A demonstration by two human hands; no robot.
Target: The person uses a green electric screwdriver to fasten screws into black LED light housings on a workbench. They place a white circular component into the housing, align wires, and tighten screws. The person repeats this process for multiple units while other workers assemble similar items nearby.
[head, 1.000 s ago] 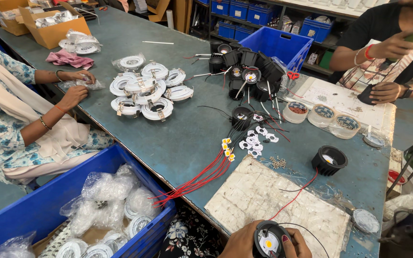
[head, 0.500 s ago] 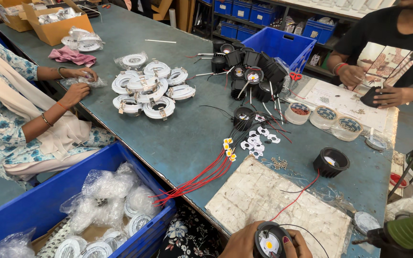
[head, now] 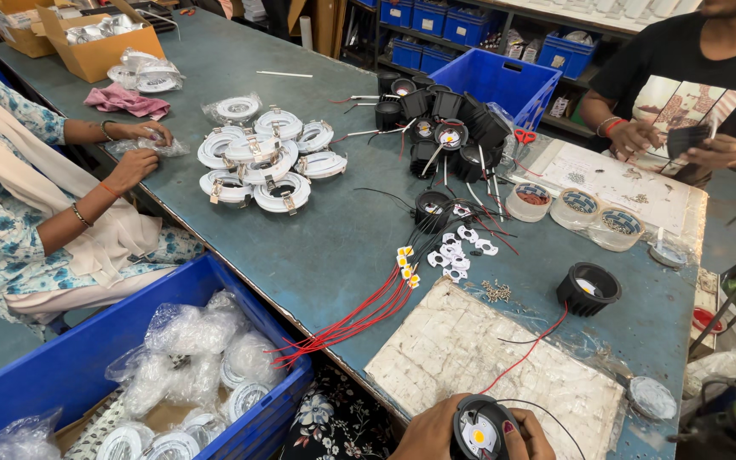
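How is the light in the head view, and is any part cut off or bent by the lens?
Head view: even, soft light with faint shadows; the image is sharp. The frame's bottom edge cuts both hands, left hand and right hand, around the black round lamp housing. The table edges splay outward, a wide-lens effect.

A round black lamp housing (head: pixel 480 428) faces up, yellow chip at its centre, red and black wires attached.
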